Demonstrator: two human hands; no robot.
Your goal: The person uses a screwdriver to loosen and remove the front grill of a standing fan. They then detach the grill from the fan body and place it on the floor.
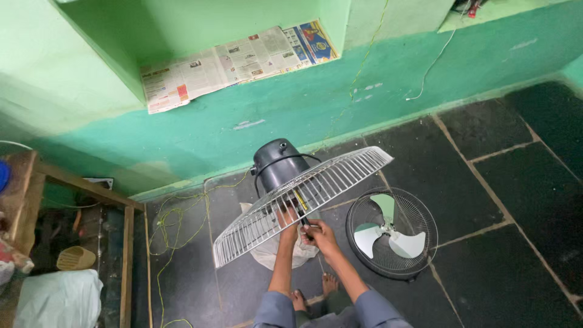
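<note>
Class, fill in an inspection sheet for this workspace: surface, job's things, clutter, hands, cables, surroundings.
Surface: dark stone-tiled floor.
Job's things: white wire fan guard on dark motor; screwdriver.
Clutter: second guard lying flat with pale blades; white cloth.
Hands: left hand at the guard; right hand grips the screwdriver.
Cables: yellow-green cord on the floor; white wire on the wall.
Surroundings: green wall, newspaper on the ledge, wooden frame.
</note>
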